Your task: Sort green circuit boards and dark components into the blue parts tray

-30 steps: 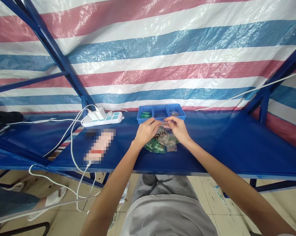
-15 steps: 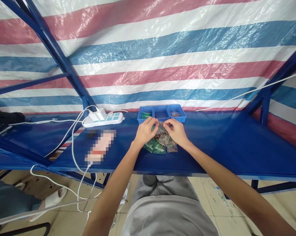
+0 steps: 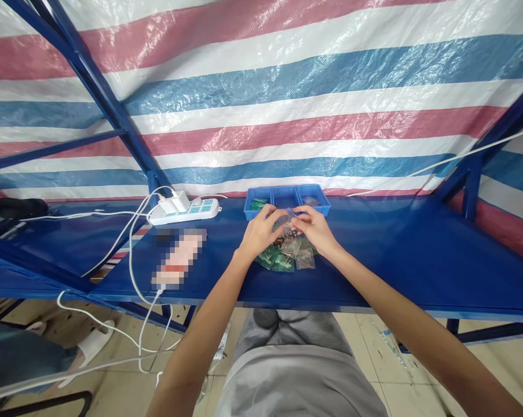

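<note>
Between my two hands is a small clear plastic bag (image 3: pixel 289 214), held up just in front of the tray. My left hand (image 3: pixel 263 231) pinches its left side with thumb and fingers. On the other side my right hand (image 3: pixel 315 229) has its fingers closed at the bag's edge. What the bag contains is too small to make out. Under my hands lies a pile of small clear packets, among them green circuit boards (image 3: pixel 282 262) and a packet of small metal-coloured parts (image 3: pixel 305 259). A blue three-compartment tray (image 3: pixel 249 213) stands behind; green pieces lie in its left compartment.
On the blue table (image 3: pixel 395 255), a white power strip (image 3: pixel 185 213) with plugged-in chargers stands at the left. A blurred-out pinkish object (image 3: pixel 180 258) has a white cable. Blue frame bars rise at both sides. Another person's foot (image 3: pixel 91 344) shows at lower left.
My hands have shifted slightly around the bag, and the right fingers have curled in more. The bag's top now shows more between my hands. The view has moved a little.
</note>
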`<action>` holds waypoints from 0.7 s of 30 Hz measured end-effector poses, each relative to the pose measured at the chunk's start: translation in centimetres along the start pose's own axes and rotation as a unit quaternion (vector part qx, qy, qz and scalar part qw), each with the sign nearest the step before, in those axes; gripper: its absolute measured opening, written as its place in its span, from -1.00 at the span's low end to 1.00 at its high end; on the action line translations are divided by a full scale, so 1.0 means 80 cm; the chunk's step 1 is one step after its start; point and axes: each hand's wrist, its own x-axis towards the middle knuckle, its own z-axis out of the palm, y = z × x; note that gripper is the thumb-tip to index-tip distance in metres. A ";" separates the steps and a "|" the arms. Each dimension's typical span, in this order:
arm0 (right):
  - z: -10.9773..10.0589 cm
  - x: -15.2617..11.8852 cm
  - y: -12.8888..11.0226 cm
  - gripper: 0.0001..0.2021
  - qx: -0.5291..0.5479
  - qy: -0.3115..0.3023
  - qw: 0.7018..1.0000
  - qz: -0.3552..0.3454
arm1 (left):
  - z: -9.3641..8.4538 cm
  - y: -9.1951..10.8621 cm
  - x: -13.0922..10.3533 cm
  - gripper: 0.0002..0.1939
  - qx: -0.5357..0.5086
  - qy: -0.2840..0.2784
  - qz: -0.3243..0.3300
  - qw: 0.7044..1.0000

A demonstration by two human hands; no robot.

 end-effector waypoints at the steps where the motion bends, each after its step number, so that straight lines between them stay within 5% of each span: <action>1: 0.000 0.000 0.000 -0.57 -0.001 -0.005 1.000 -0.001 | 0.000 0.000 0.000 -0.76 0.001 0.006 -0.002 1.000; 10: 0.004 -0.002 -0.008 -0.60 -0.044 -0.022 0.999 -0.007 | 0.003 -0.008 0.001 -0.76 -0.021 0.050 -0.003 0.999; 21: 0.007 -0.003 0.001 -0.71 -0.188 0.041 0.970 -0.151 | 0.011 -0.003 -0.001 -0.80 -0.096 0.074 -0.028 0.992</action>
